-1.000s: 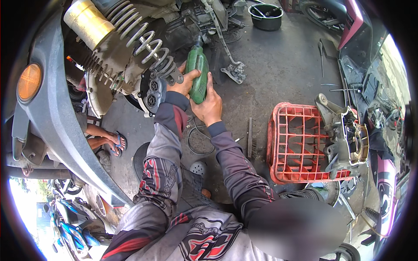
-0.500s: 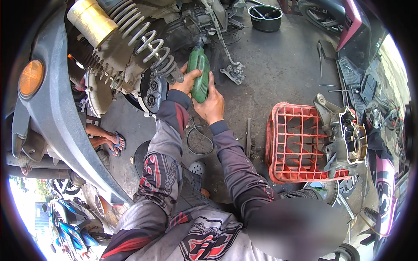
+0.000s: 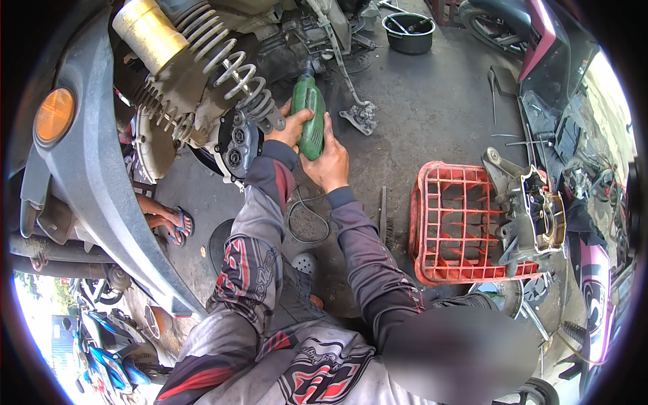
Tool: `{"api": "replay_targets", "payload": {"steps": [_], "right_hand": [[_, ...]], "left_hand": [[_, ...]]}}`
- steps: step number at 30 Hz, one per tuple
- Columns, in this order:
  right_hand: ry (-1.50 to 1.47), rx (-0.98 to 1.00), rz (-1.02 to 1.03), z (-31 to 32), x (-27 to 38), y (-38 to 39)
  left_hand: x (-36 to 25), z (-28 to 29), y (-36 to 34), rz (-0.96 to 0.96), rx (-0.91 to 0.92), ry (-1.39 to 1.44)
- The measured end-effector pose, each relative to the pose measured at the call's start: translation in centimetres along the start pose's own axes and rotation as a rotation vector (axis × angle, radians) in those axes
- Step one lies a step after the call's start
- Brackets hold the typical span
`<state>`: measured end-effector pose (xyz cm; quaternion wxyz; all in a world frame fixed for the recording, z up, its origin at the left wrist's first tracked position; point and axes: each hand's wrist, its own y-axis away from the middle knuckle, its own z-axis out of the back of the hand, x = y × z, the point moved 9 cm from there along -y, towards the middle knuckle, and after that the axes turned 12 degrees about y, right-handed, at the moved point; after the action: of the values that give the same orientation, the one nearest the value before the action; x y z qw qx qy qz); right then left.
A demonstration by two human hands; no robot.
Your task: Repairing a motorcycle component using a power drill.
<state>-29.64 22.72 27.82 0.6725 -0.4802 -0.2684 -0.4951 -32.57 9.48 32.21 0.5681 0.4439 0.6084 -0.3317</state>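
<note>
Both my hands hold a green power drill (image 3: 310, 121), its chuck end pointing away from me at the greasy engine (image 3: 273, 50) of a motorbike. My left hand (image 3: 291, 128) wraps the drill's left side, with the thumb over the top. On the right, my right hand (image 3: 329, 167) grips its rear end, fingers along the casing. Whether the drill's tip touches the engine is hard to make out. A coil-spring shock absorber (image 3: 237, 73) hangs just left of my left hand. Below it is a round engine cover (image 3: 236, 145) with bearings.
A red plastic crate (image 3: 420, 229) at the right carries an opened crankcase (image 3: 506, 233). A black basin (image 3: 410, 44) with tools stands far off. A wire brush (image 3: 385, 223) and a cable (image 3: 291, 216) lie on the floor. Another person's sandalled feet (image 3: 179, 223) show at the left.
The view has shifted very slightly. Both hands keep the same grip on the drill, and its position against the engine looks unchanged.
</note>
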Motion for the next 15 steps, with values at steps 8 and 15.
{"api": "replay_targets", "payload": {"steps": [8, 15], "right_hand": [[0.014, -0.037, -0.035, -0.6, 0.4, 0.5], [0.033, -0.035, 0.011, -0.2, 1.8, 0.0]], "left_hand": [[0.5, 1.2, -1.0, 0.033, 0.085, -0.032], [-0.1, 1.7, -1.4, 0.04, 0.103, 0.013]]}}
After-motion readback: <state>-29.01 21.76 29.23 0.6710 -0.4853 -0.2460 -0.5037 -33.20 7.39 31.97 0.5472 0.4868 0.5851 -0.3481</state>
